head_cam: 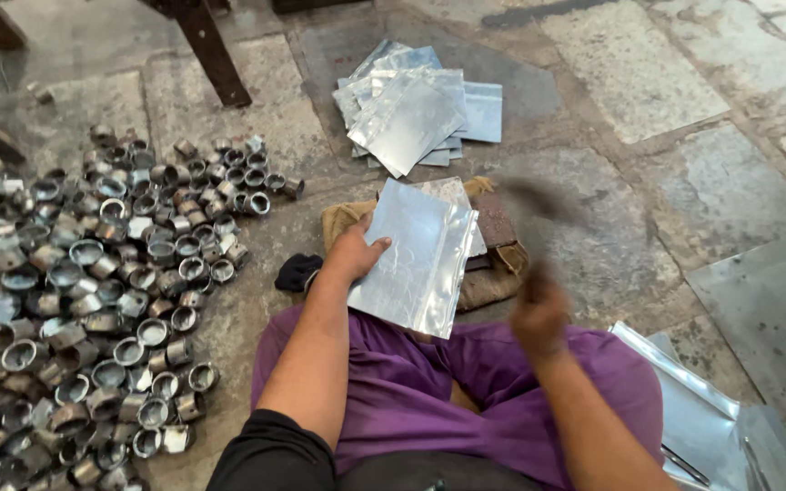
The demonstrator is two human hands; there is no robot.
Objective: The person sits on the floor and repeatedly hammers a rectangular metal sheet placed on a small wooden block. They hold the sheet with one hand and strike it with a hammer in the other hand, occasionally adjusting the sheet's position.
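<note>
My left hand [357, 251] presses flat on the left edge of a shiny rectangular metal sheet [420, 259]. The sheet lies over a cloth-covered block [493, 273] on the stone floor in front of my knees. My right hand [539, 314] is blurred with motion and grips a dark hammer [539, 205], whose head is raised above the right side of the block. My legs in purple trousers [429, 382] are folded just below the sheet.
A large heap of small metal rings and caps [102, 291] covers the floor at the left. A stack of cut metal sheets [416, 109] lies farther ahead. More sheet metal [711, 418] rests at the lower right. Wooden legs [206, 45] stand at the top left.
</note>
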